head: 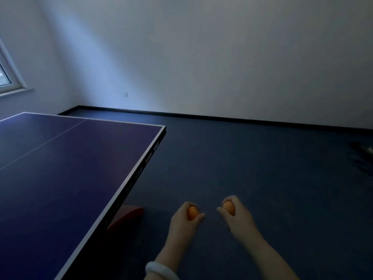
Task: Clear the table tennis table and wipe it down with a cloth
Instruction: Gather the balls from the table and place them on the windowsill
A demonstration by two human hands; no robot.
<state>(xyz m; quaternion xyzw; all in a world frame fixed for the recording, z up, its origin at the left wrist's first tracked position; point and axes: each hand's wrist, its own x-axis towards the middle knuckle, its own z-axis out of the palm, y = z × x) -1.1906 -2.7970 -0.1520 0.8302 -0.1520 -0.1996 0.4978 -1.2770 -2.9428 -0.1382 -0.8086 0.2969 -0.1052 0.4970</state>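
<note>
Low in the frame, right of centre, the left hand (184, 220) curls its fingers around an orange ball (192, 213), and just beside it the right hand (238, 214) grips a second orange ball (229, 207); a pale bangle (159, 269) circles the left wrist. Both hands hang over the dark blue floor (262, 168). The table tennis table (60, 168) fills the left half, its white-edged corner at mid-frame. A red object (129, 214) shows under its edge.

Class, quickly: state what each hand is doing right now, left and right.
Left hand: closed around an orange ball.
Right hand: closed around a second orange ball.
</note>
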